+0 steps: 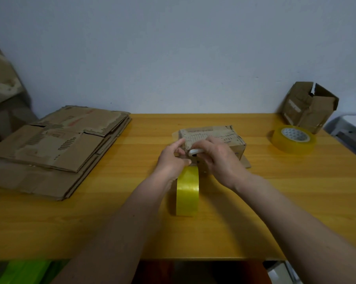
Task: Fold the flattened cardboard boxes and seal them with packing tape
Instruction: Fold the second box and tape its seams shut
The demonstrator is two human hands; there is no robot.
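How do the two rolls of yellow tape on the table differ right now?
The near tape roll stands on its edge by the small box, just below the left hand; the far tape roll lies flat at the right, untouched. The far roll shows its white core; the near one shows only its outer band. Both are yellow packing tape on the wooden table.

Brown printed cardboard box (214, 136) under the hands (193, 158), translucent yellow tape roll (187, 191) just below them, yellow roll with white core (293, 138) far right, brown flattened cardboard (56, 148) left, orange wood-grain tabletop (275, 201)
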